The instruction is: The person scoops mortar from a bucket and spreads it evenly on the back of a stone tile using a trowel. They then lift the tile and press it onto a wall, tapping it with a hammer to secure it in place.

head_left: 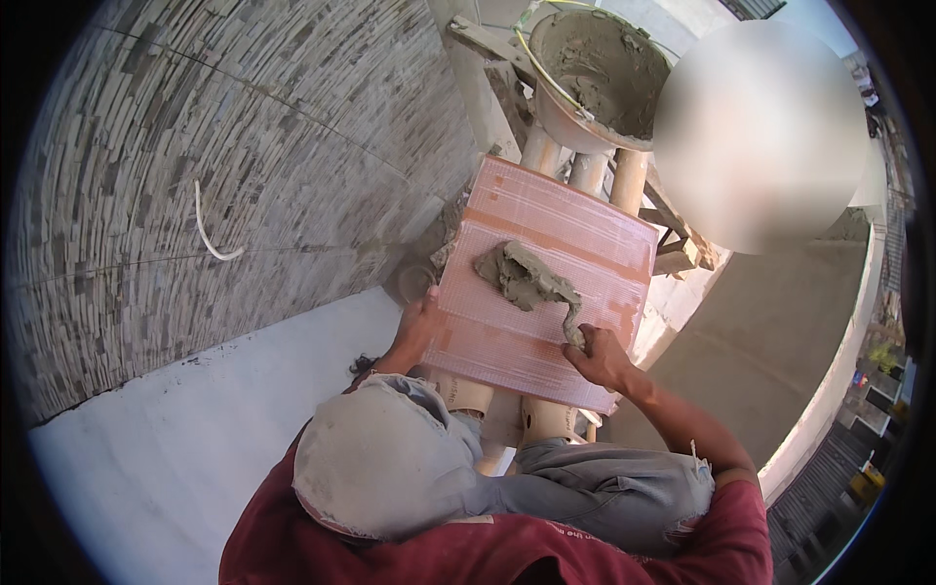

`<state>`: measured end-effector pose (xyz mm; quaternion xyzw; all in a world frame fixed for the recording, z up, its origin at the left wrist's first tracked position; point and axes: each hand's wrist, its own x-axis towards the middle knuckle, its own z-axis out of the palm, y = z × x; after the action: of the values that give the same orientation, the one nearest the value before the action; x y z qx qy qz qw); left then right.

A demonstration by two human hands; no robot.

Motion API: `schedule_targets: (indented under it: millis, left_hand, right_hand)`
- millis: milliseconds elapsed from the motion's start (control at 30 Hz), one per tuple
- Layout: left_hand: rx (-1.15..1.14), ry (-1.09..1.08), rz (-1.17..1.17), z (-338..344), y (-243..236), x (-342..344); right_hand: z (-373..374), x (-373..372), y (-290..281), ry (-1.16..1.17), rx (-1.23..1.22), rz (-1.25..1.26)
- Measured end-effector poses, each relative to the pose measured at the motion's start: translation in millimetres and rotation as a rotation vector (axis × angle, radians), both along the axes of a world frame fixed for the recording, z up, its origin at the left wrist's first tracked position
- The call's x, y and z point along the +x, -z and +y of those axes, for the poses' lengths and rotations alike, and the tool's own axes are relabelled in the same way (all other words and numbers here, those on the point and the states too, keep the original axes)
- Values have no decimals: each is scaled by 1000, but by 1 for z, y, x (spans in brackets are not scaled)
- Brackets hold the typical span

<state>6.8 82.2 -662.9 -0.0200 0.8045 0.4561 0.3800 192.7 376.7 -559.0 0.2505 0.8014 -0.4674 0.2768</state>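
A square pinkish tile (575, 229), back side up with a fine ribbed pattern, lies across pale poles in front of my knees. A lump of grey mortar (522, 276) sits near its middle. My right hand (600, 356) rests at the tile's near right edge and grips a trowel handle; the trowel (570, 317) reaches into the mortar. My left hand (417, 327) holds the tile's near left edge, fingers under it.
A pan of wet grey mortar (595, 73) stands beyond the tile on the poles (590, 171). A wall clad in thin stone strips (224, 175) rises on the left, with a white ledge (195, 419) below it. A sloping concrete surface (770, 331) lies to the right.
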Motion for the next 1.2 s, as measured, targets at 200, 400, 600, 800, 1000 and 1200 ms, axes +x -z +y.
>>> schedule_targets:
  millis: [200, 400, 600, 800, 1000, 1200]
  left_hand:
    - [-18, 70, 114, 2, 51, -32]
    - [-44, 169, 119, 20, 53, -46]
    - [229, -146, -566, 4, 11, -37]
    - [354, -316, -759, -26, -23, -9]
    - [507, -622, -844, -25, -43, 8]
    - [481, -816, -833, -10, -56, 28]
  right_hand:
    - [14, -14, -13, 22, -4, 75]
    - [27, -14, -22, -15, 22, 34]
    - [43, -16, -34, -36, -21, 163]
    - [43, -30, -31, -8, 217, 313]
    - [50, -23, -14, -135, 157, 244]
    - [70, -35, -35, -237, 377, 619]
